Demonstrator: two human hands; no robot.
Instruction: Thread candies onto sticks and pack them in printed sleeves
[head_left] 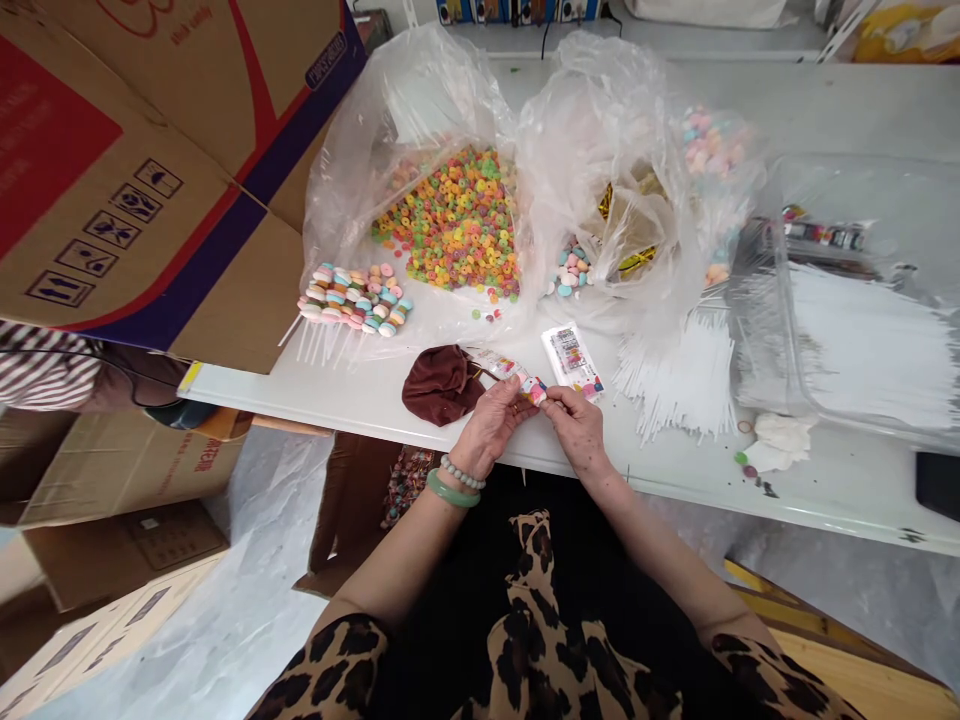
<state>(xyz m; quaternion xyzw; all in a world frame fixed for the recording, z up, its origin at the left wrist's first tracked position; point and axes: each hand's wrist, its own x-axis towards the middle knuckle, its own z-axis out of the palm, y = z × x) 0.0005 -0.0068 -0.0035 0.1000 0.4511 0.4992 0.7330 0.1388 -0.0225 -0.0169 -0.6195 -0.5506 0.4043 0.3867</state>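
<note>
My left hand (491, 428) and my right hand (579, 430) meet at the table's front edge. Between their fingertips they pinch a small printed wrapper (534, 390), white with coloured dots; its contents, if any, cannot be made out. A dark brown cloth pouch (441, 385) lies left of my left hand. Just beyond my right hand sits a stack of printed wrappers (570, 358). Candy skewers (356, 298) in pastel colours lie in rows on white sticks at the left. A loose bundle of white sticks (679, 380) spreads out to the right.
A big plastic bag (409, 100) holds ring candies (465, 225); another clear bag (600, 110) stands beside it. A clear tub (795, 400) of white sticks is at right. A large carton (150, 130) blocks the left, and an open box (341, 500) sits below the table edge.
</note>
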